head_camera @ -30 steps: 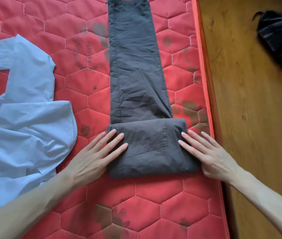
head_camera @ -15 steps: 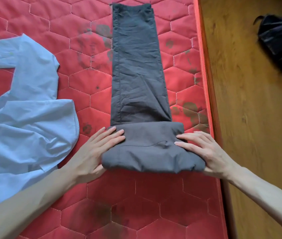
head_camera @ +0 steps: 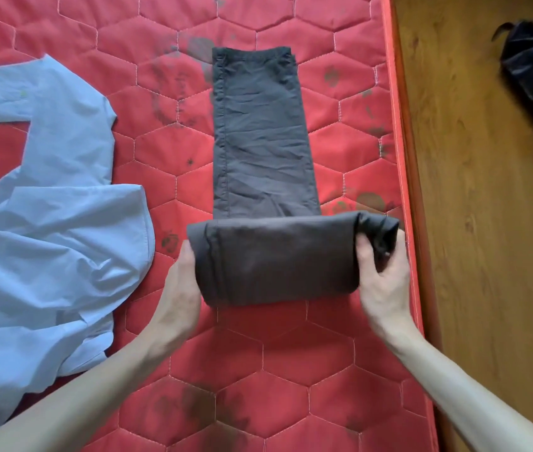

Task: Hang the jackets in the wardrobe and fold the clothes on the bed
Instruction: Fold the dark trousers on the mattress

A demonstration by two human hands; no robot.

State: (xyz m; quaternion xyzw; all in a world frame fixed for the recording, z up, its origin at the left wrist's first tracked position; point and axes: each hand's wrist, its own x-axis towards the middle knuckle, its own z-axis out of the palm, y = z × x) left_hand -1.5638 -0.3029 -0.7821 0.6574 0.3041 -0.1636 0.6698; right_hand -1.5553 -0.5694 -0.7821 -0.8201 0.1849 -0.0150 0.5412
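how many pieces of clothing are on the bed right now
2: the grey trousers mid-bed, their near end rolled and held by the left hand and right hand, and the blue shirt at the left. More may lie out of view.

The dark trousers point(head_camera: 261, 151) lie lengthwise down the red mattress point(head_camera: 291, 370), their near end a thick roll with a hand at each end. Left of the trousers a strip of bare mattress runs open, bounded farther left by the crumpled blue shirt point(head_camera: 46, 239). Right of the trousers only a narrow strip remains before the mattress edge. Nearer than the roll, the mattress lies open between the forearms.
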